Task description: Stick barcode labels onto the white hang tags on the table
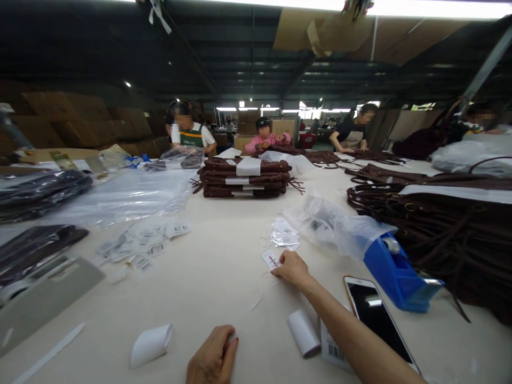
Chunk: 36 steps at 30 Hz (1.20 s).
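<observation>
Right hand (295, 269) is left of the blue tape dispenser (400, 277), back of hand up, thumb and index clamped on the edge of a printed white hang tag (270, 259), itself well left of the dispenser. Forearm slants past the smartphone (378, 314) at the dispenser's near-left side. Left hand (212, 356): farther left, nearer side, fingers curled together (can't tell from here if they're pinching anything).

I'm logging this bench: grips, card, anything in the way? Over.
Right grip on edge of white card. Left grip curled, hold unclear. Shiny tags just beyond card; loose white string nearer. Over.
</observation>
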Available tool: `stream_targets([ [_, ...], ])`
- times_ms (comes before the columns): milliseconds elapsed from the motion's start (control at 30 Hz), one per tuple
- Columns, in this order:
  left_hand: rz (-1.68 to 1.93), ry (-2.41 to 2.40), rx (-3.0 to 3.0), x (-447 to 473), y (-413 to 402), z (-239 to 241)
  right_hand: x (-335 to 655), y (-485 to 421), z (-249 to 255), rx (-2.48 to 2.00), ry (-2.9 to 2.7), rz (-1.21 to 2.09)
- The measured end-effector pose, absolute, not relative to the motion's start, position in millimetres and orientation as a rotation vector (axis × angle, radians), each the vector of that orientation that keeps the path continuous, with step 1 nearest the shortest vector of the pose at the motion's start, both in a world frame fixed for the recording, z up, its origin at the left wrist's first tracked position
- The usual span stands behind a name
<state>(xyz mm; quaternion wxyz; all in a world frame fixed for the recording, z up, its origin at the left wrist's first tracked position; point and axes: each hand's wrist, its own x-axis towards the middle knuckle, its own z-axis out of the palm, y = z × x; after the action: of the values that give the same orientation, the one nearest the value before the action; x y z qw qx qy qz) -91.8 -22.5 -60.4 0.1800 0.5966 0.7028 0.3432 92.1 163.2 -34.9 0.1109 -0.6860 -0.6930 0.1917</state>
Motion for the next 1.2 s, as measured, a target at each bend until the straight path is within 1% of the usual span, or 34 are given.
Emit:
stream_targets([
  [133, 0.954, 2.014, 1.726, -90.6, -22.7, -57.8, 91.1, 149.3, -30.4, -1.965, -2.110, 0.460],
  [267, 0.953, 2.011, 1.813, -91.9, -23.2, -56.3, 80.4, 123.2, -14.6, -1.844, -2.185, 0.190],
  [333, 0.916, 1.996, 1.870, -93.5, -23.4, -56.0, 72.0, 114.3, -9.7, -1.732, -2.284, 0.109],
  [400, 0.874, 2.002, 1.911, -94.7, -23.6, -55.5, 63.9, 111.9, -9.9, -1.664, -2.375, 0.081],
  [567, 0.785, 2.037, 1.959, -93.2, -24.3, -51.7, 51.8, 126.6, -23.4, -1.710, -2.437, 0.097],
  [733, 0.719, 2.062, 1.939, -91.4, -24.7, -48.4, 46.0, 144.4, -26.2, -1.697, -2.418, 0.263],
  [933, 0.742, 2.009, 1.868, -92.9, -26.5, -48.8, 68.9, 158.7, -7.2, -1.745, -2.092, 0.586],
  [1100, 0.835, 1.930, 1.750, -97.3, -22.5, -51.1, 92.8, 138.3, 8.5, -1.521, -1.760, 1.009],
  [1200, 1.017, 1.854, 1.575, -97.4, -21.3, -47.0, 95.1, 115.8, 11.1, -1.369, -1.620, 1.220],
])
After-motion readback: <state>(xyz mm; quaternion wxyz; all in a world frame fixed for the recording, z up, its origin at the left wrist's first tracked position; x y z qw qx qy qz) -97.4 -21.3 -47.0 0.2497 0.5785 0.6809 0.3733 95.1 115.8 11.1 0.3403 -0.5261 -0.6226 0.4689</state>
